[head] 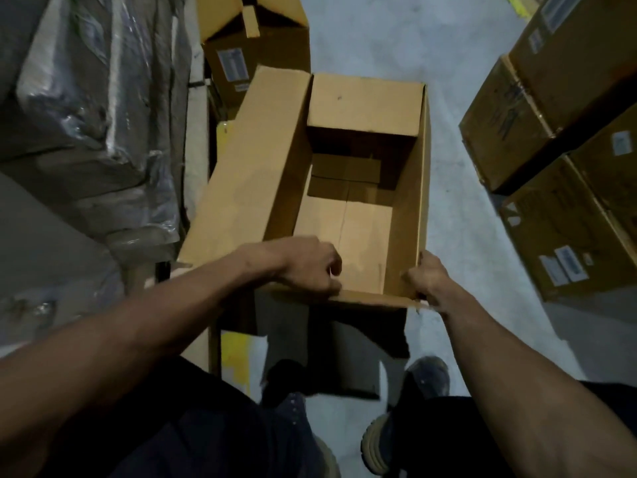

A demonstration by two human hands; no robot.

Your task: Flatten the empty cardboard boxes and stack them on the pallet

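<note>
Box [344, 188], open and empty, held above grey floor [465, 236] between wrapped goods [96, 108] on the left and stacked cartons [565, 160] on the right. White labels on cartons too blurred to read. Left hand [306, 265] curled over near rim; right hand [429, 279] gripping near right corner, both arms outstretched.

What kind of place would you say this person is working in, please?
Probably a warehouse or stockroom: labelled cartons stacked on the right, shrink-wrapped goods on the left, a bare concrete floor, and an open cardboard box.
</note>
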